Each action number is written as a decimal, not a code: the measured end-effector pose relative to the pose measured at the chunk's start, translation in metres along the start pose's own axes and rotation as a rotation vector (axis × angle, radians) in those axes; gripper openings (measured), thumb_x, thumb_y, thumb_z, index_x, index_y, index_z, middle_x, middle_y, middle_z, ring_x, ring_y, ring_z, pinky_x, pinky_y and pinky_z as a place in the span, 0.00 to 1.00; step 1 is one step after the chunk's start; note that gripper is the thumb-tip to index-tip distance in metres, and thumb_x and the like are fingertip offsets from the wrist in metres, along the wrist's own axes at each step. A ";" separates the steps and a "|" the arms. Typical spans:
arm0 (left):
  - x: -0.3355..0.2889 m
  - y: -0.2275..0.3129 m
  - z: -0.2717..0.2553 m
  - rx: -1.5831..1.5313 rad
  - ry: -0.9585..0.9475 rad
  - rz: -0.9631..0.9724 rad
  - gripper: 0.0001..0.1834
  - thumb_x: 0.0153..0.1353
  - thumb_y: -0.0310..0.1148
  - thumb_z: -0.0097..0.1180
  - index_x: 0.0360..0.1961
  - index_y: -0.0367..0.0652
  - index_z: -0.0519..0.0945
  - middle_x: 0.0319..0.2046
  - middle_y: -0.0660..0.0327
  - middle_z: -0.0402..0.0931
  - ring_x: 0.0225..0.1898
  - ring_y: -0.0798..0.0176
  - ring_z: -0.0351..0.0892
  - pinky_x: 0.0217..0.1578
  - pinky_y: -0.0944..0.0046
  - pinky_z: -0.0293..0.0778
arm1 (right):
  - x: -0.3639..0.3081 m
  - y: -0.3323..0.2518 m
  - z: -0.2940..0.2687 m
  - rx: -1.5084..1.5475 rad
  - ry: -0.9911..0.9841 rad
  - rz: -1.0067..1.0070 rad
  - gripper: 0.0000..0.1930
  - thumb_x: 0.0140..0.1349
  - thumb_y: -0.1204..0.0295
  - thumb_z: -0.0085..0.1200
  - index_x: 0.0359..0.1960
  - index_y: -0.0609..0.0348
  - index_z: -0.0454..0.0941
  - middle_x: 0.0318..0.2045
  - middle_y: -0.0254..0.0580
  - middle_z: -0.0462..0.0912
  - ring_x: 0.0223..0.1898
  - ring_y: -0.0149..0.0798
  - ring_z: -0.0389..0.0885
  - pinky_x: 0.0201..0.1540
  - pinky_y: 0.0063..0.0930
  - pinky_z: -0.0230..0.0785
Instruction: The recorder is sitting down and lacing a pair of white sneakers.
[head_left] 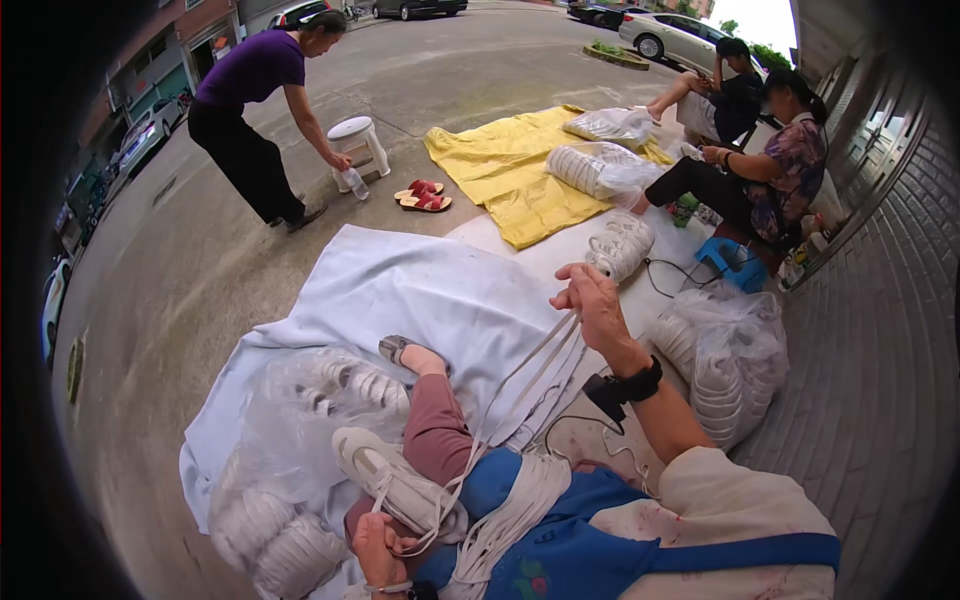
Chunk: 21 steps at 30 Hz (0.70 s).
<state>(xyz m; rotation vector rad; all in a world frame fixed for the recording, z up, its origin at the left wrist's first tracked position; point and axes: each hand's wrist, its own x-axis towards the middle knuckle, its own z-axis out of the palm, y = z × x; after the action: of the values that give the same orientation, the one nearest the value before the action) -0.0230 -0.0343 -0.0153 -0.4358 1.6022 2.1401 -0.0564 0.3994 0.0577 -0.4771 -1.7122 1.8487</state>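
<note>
A white sneaker (395,482) rests across my lap, its toe toward the far left. My left hand (378,548) is closed at the near side of the sneaker, with a white shoelace between its fingers. My right hand (596,305) is raised far off to the right, fingers bent around the white shoelace (520,375). Long strands of it run from that hand down to the sneaker. Over my blue apron (575,520) lies a thick bundle of loose white laces (512,512). A black band with a small device (625,388) sits on my right wrist.
Clear bags of white shoes lie on the white cloth (375,270) at left (300,400) and beside my right arm (725,360). Two people sit at far right near a yellow sheet (500,170). Another person (245,110) bends over a white stool (358,140) with a bottle.
</note>
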 end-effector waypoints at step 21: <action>-0.033 0.027 0.028 -0.273 -0.178 -0.341 0.17 0.69 0.44 0.38 0.24 0.48 0.65 0.11 0.72 0.53 0.10 0.77 0.47 0.09 0.76 0.48 | -0.106 -0.001 0.060 0.032 -1.192 0.637 0.20 0.66 0.57 0.44 0.35 0.64 0.77 0.13 0.30 0.66 0.13 0.27 0.65 0.16 0.22 0.58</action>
<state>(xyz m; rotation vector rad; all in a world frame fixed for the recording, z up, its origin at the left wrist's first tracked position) -0.0089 -0.0184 0.0312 -0.5420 1.0574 2.0687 -0.0112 0.2868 0.0529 0.2336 -2.4021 2.9588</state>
